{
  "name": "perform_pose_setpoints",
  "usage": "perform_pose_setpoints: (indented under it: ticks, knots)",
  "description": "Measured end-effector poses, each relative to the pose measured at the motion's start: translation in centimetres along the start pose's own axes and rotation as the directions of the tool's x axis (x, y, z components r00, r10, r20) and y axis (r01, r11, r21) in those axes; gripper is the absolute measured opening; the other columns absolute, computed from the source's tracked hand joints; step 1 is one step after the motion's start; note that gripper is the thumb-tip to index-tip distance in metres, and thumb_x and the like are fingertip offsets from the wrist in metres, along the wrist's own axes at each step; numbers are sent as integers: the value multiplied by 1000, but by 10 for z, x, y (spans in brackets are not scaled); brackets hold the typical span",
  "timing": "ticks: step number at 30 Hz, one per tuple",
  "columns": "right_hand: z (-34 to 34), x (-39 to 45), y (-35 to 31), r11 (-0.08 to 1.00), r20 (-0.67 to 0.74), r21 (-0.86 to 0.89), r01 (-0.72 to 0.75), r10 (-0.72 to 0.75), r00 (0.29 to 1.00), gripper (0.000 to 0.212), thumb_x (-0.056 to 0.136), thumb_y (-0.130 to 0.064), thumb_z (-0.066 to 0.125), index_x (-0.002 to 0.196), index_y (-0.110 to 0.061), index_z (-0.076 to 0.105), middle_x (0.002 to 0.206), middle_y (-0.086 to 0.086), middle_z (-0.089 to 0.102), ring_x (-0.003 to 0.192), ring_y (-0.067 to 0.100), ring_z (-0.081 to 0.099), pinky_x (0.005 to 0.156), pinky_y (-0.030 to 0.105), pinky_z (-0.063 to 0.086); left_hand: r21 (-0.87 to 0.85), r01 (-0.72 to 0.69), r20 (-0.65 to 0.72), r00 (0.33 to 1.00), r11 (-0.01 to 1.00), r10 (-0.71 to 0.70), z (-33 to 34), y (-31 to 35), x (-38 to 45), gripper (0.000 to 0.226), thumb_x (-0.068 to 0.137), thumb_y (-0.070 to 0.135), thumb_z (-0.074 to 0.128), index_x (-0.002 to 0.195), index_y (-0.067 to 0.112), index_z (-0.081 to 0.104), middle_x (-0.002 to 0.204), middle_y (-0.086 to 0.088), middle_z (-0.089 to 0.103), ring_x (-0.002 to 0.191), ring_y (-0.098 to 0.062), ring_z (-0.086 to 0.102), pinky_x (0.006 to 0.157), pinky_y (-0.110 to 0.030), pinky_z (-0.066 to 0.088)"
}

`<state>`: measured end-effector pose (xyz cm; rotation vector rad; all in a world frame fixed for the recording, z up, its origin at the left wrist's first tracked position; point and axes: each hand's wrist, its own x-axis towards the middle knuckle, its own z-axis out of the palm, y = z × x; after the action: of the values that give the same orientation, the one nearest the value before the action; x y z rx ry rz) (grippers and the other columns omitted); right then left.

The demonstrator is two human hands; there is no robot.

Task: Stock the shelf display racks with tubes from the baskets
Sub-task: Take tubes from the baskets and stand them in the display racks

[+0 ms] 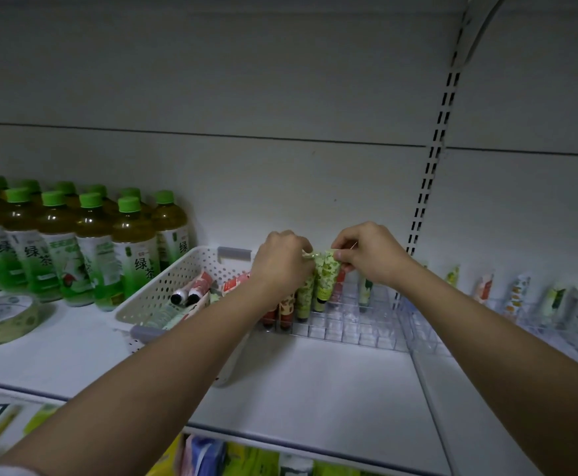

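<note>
The front of the shelf lies bare before the clear rack. The white basket and green tea bottles block the left; another rack crowds the right.

left hand pinching, right hand pinching

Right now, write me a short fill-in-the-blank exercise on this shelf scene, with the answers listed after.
1. The bottles left of the basket have ___ caps.
2. The right hand pinches the top of a ___ patterned tube.
3. That tube stands in the clear ___.
4. The tape roll lies at the shelf's far ___.

Answers: green; green; rack; left
</note>
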<state>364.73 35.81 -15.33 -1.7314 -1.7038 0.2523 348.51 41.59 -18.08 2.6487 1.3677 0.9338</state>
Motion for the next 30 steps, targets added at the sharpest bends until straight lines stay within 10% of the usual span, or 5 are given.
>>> perform_pose_setpoints:
  ticks: [13, 24, 30]
  knots:
    - [23, 5, 0, 992, 65, -126, 11, -3, 998, 12, 92, -6, 65, 87, -14, 72, 88, 4, 71, 66, 13, 65, 57, 14, 45, 102, 289, 398, 865, 952, -306, -37, -52, -88, 69, 93, 64, 33, 153, 33, 16, 159, -9, 20, 146, -37, 14, 114, -58, 18]
    - [41, -1, -1, 978, 80, -210, -3, 20, 997, 11, 93, -8, 63, 94, -10, 73, 84, 6, 69, 74, 22, 66, 74, 32, 54, 14, 342, 375, 869, 940, -322, -34, -52, -87, 64, 92, 58, 41, 149, 31, 30, 150, -5, 42, 133, -31, 42, 106, -49, 35]
    - [30, -8, -10, 959, 31, -282, -14, 24, 999, 19, 95, -20, 63, 112, -16, 70, 105, 3, 69, 89, 19, 62, 82, 30, 48, -215, 311, 125, 949, 926, -290, -53, -50, -86, 29, 98, 28, 47, 126, 25, 58, 113, 3, 66, 95, -14, 64, 82, -38, 57]
